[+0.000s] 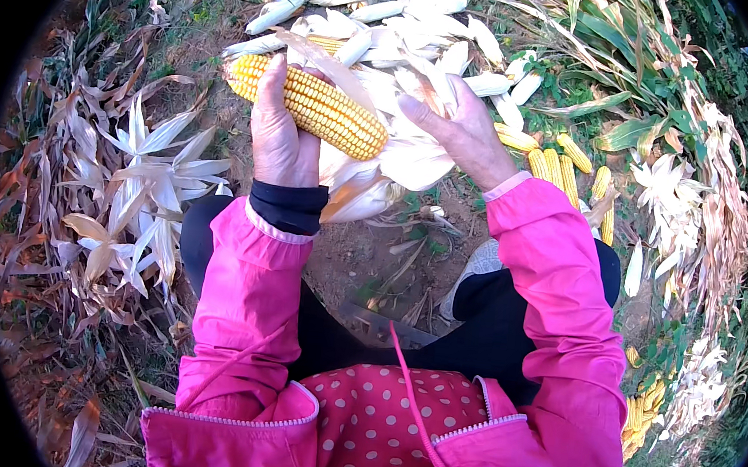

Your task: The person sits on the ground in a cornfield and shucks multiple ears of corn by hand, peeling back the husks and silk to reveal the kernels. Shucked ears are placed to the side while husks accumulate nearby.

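Observation:
My left hand (285, 137) is wrapped round a bare yellow corn cob (335, 116), its thumb across the near side. The cob lies slantwise, its left end higher than its right. Pale, peeled-back husk (416, 162) spreads below and beyond the cob's right end; I cannot tell how much of it is still joined to the cob. Just right of that husk is my right hand (471, 140), thumb and forefinger apart, pointing up and left. Its other fingers are partly hidden.
Beyond my hands lies a heap of corn ears in white husks (409, 36). Several husked yellow cobs (566, 175) rest to the right, with another pile of cobs (641, 417) at lower right. Dry husks (144, 169) cover the left ground; cut stalks (605, 31) lie far right.

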Demonstrator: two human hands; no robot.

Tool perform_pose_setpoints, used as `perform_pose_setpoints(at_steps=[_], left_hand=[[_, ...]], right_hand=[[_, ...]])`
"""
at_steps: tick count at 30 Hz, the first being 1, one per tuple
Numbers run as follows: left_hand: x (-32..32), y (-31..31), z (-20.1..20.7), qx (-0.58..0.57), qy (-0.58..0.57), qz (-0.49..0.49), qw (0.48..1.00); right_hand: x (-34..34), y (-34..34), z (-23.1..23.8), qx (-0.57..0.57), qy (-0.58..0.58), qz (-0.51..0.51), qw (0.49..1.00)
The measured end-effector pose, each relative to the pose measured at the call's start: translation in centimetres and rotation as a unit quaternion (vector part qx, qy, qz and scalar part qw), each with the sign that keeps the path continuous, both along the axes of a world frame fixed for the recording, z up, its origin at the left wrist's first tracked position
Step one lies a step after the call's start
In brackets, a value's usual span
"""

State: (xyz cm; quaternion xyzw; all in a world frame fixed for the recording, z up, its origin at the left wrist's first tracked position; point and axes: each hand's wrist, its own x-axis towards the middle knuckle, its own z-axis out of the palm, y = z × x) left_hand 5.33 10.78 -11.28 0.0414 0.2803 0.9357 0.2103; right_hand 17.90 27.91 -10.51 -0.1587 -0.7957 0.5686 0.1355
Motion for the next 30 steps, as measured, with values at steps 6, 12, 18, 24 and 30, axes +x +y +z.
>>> perform_pose_setpoints(at_steps=[6, 12, 18, 24, 30], left_hand=[[1.7, -0.7, 2.3, -0.015, 0.096, -0.014, 0.995], [2.7, -0.8, 2.4, -0.013, 0.101, -0.086, 0.991], [2.5, -1.2, 2.3, -0.070, 0.135, -0.150, 0.977], [1.9, -1.9, 3.0, -0.102, 0.158, -0.198, 0.962], [5.3, 0.3, 1.4, -0.130, 0.002, -0.353, 0.926]], right_hand=[[-0.2, -2.7, 1.1, -0.105, -0.074, 0.281, 0.951], [0.0, -5.1, -1.4, -0.171, -0.112, 0.291, 0.934], [0.3, -8.1, -5.3, -0.155, -0.031, 0.175, 0.972], [0.5, -7.8, -5.3, 0.094, -0.084, 0.178, 0.976], [0.7, -6.8, -8.3, 0.173, 0.130, 0.266, 0.939]])
